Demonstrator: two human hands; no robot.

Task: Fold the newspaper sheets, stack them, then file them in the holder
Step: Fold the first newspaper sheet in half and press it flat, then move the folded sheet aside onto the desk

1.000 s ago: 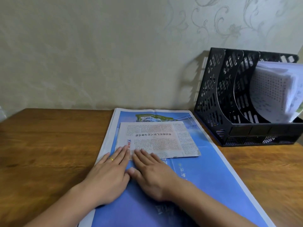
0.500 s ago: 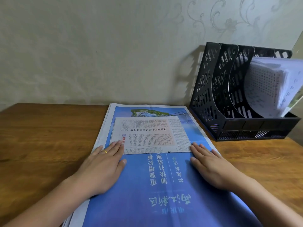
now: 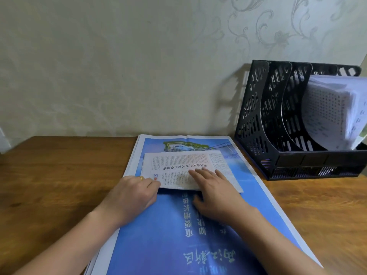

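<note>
My right hand (image 3: 216,192) lies flat on the limp folded sheet (image 3: 184,169), left hand (image 3: 135,192) pinching its near-left corner, best lifted by the stiffer crease

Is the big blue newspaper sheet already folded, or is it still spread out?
Spread out: the blue sheet lies flat on the table, under the small folded newspaper.

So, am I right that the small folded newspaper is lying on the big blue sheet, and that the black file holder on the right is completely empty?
Not quite. In the head view the folded newspaper does lie on the big blue sheet, and the black file holder is on the right, but it is not empty: white printed papers lean in its rightmost compartment.
</note>
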